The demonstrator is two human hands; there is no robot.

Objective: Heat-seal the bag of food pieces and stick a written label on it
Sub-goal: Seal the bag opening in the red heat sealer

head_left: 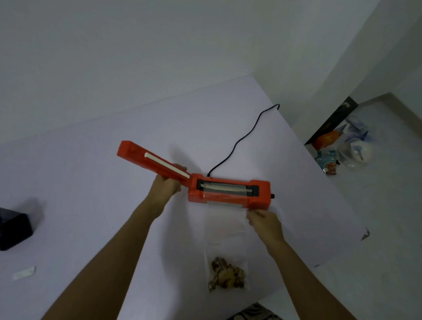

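Observation:
An orange heat sealer [230,193] lies on the white table [100,201], its lid arm [151,161] raised and swung out to the left. My left hand [166,186] grips that arm near the hinge. A clear plastic bag [226,242] with brown food pieces [227,274] at its bottom lies in front of the sealer, its open top edge resting across the sealing strip. My right hand [263,222] pinches the bag's upper right corner beside the sealer. A small white label [24,273] lies flat at the near left of the table.
The sealer's black cord [242,139] runs back over the table's far edge. A black open box [0,229] with a blue item stands at the left. On the floor to the right sit bags and packets [342,145]. The table's right edge is close to the sealer.

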